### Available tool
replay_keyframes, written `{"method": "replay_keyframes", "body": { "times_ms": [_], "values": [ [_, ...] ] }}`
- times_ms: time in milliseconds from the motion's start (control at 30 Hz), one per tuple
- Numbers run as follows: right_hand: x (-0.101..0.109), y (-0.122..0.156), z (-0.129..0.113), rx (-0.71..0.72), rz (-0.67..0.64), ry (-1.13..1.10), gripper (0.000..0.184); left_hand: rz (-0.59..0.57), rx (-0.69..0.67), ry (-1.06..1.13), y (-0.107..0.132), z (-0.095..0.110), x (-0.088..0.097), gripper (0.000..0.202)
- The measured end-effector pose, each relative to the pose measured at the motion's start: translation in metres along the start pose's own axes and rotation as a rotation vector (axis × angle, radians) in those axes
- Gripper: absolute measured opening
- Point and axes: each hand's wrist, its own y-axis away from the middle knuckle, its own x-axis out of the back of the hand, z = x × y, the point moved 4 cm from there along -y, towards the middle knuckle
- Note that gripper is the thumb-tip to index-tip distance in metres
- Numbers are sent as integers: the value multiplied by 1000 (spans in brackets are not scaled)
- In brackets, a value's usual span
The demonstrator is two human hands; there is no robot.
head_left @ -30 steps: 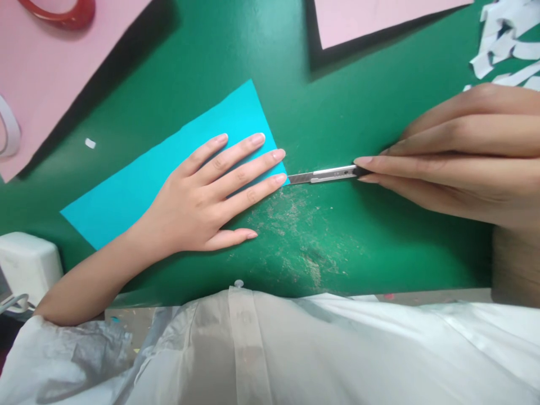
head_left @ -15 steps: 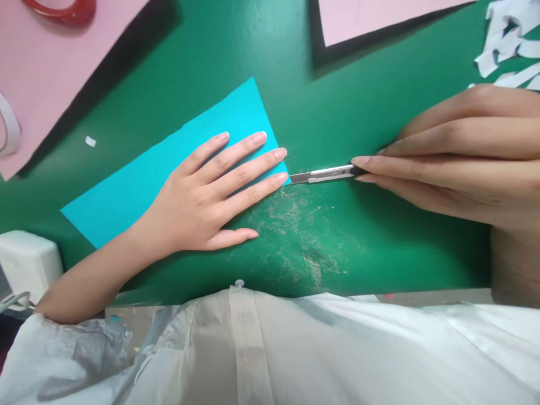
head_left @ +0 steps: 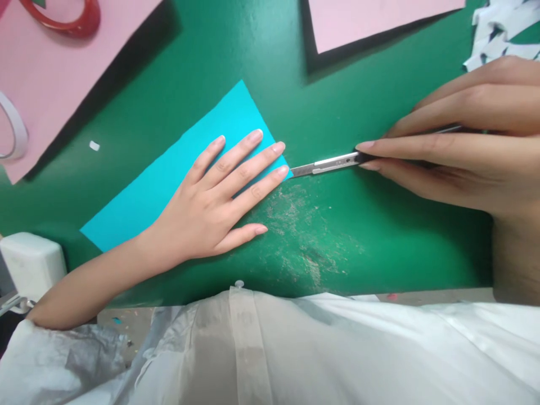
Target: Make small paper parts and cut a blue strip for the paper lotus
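Observation:
A cyan paper sheet (head_left: 177, 169) lies slanted on the green cutting mat (head_left: 253, 67). My left hand (head_left: 215, 197) rests flat on the sheet's right end, fingers stretched out toward its right edge. My right hand (head_left: 455, 152) is closed on a utility knife (head_left: 329, 164). The blade tip touches the sheet's lower right corner, just beside my left fingertips.
A pink sheet (head_left: 46, 79) with a red ring (head_left: 67, 17) and a white tape roll (head_left: 12, 132) lies at the top left. Another pink sheet (head_left: 371, 17) is at the top centre. White paper strips (head_left: 498, 34) sit top right, a white box (head_left: 29, 264) lower left.
The cyan sheet and my left hand have turned a little steeper and shifted right. My right hand has risen slightly, tilting the knife; its tip stays at the sheet's corner.

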Motion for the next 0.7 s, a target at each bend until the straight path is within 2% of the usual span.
{"method": "replay_keyframes", "body": {
  "times_ms": [100, 167, 300, 367, 533, 700],
  "values": [
    [0, -1, 3, -34, -16, 22, 25, 57, 2, -8, -2, 0, 1, 57],
    [0, -1, 2, -7, 6, 26, 23, 114, 5, -47, -3, -2, 1, 50],
    [0, 1, 0, 51, 36, 29, 20, 222, -28, -121, -3, -5, 0, 52],
    [0, 0, 0, 24, 23, 33, 21, 214, -16, -114, -3, -5, 0, 52],
    [-2, -1, -2, -6, 24, 14, 22, 110, 87, -6, -4, -5, 1, 48],
    [-6, -3, -2, -11, 30, 9, 23, 97, 108, 48, -5, -6, 1, 48]
  ]
}}
